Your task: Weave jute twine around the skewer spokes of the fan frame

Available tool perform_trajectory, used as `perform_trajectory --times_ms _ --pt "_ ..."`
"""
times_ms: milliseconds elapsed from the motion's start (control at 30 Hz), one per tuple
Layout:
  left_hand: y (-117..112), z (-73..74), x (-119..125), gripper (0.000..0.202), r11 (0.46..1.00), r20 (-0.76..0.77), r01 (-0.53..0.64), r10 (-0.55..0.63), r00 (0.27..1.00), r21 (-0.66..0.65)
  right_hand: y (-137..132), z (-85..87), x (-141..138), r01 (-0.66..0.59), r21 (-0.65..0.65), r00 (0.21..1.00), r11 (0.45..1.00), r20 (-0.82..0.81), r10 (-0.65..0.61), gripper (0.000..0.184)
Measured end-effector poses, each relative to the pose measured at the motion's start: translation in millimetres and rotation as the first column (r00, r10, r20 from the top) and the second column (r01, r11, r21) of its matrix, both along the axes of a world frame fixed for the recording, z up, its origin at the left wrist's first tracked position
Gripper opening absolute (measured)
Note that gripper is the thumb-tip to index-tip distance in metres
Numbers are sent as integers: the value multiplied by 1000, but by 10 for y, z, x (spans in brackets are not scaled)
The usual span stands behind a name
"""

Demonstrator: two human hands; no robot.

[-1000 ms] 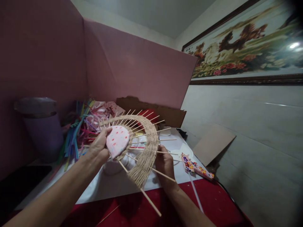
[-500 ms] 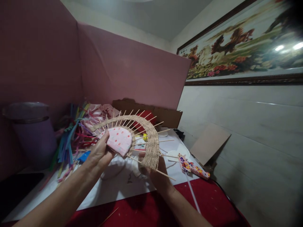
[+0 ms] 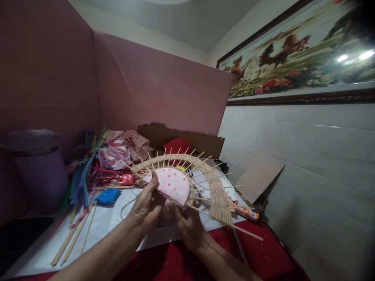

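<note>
Both hands have come close together since half a second ago, and the fan (image 3: 218, 199) has swung over to the right. It now lies flatter, with its long sticks pointing right and away.

The fan is up in the air, over the white sheet (image 3: 108, 222) and the red cloth (image 3: 181, 261). It is a half circle of thin sticks with a brown woven band around them. A pink pad (image 3: 171, 185) with red dots sits in its middle.

The left hand (image 3: 143, 207) grips the left end of the pad, thumb on top. The right hand (image 3: 187, 226) is just under the pad and holds the fan from below. Its fingers curl up at the flat edge, but most of them are hidden. The two hands almost touch.

On the sheet, to the left, lie loose sticks (image 3: 73, 242) and a blue thing (image 3: 107, 196). Behind them are bright strips (image 3: 82, 175) and a heap of pink cloth (image 3: 123, 148). A purple bin (image 3: 38, 168) stands far left. A brown box (image 3: 181, 138) stands at the back by the pink wall (image 3: 161, 86). A flowery piece (image 3: 243, 210) lies just right of the fan. A big picture (image 3: 293, 58) hangs on the right wall.
</note>
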State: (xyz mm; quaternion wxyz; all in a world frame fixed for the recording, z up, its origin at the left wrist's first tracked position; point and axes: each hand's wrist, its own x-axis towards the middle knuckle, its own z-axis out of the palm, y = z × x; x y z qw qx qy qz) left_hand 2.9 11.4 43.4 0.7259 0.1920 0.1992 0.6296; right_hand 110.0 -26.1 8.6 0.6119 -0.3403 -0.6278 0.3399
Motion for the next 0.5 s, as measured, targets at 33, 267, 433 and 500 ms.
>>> perform_trajectory --times_ms 33,267,433,500 --pt "1 -22 -4 16 999 19 39 -39 999 4 -13 30 1 4 6 1000 1000 -14 -4 29" --pt "29 -145 -60 6 993 -70 113 -114 991 -16 87 58 26 32 -38 976 999 -212 -40 23" --pt "-159 -124 58 19 971 -202 178 -145 969 160 196 29 89 -73 -136 831 988 -556 -15 29" --pt "-205 -119 85 25 959 -240 208 -159 958 194 223 71 144 -156 -172 746 973 -666 2 29"
